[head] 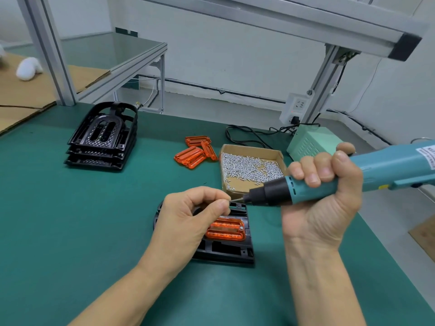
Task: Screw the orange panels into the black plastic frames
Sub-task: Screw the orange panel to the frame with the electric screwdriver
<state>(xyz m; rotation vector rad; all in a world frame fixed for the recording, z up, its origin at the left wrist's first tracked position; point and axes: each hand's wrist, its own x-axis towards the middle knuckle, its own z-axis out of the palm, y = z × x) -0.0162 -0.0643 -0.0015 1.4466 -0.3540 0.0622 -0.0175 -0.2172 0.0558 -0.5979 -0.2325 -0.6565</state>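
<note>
A black plastic frame [226, 251] lies on the green mat in front of me, with an orange panel [226, 230] seated in it and one screw head showing at the panel's right end. My left hand [188, 215] hovers over the frame's left part and pinches a small screw at the tip of the driver bit. My right hand [322, 194] grips a teal electric screwdriver [353, 180], held nearly level, with its bit pointing left at the screw. Loose orange panels [195, 152] lie further back.
A cardboard box of silver screws [251, 169] sits behind the frame. A stack of black frames [103, 140] stands at the back left. A pale green power unit [313, 140] with black cables is at the back right. Aluminium posts rise at both back corners.
</note>
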